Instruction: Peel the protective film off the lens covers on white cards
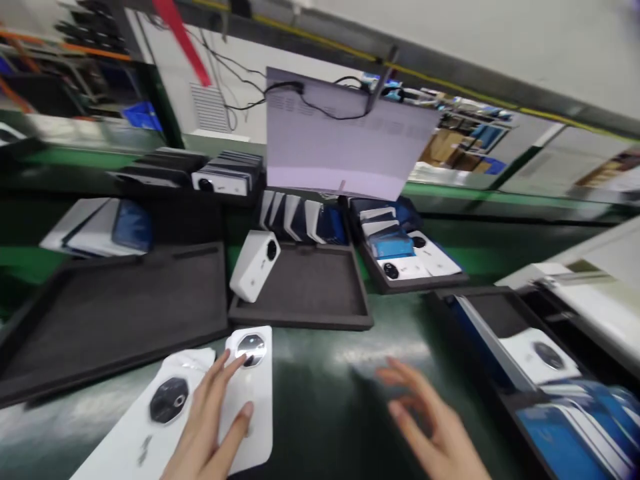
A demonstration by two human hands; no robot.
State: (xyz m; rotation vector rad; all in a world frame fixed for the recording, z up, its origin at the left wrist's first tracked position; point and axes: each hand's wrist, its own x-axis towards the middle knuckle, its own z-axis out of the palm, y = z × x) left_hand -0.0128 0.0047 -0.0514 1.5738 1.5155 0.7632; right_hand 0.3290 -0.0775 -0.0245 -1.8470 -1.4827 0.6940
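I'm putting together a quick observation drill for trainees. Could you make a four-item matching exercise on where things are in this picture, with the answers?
Column one
1. Left hand
2. Right hand
3. Red strip
4. White block

Column two
A. Hanging at the upper left of the view
B. Above the green tabletop, nothing seen in its fingers
C. At the left side of the middle black tray
D. Laid over a white panel, fingers spread

Right pairs: 1-D, 2-B, 3-A, 4-C

Red strap (184, 41) and pale panel (345, 143)
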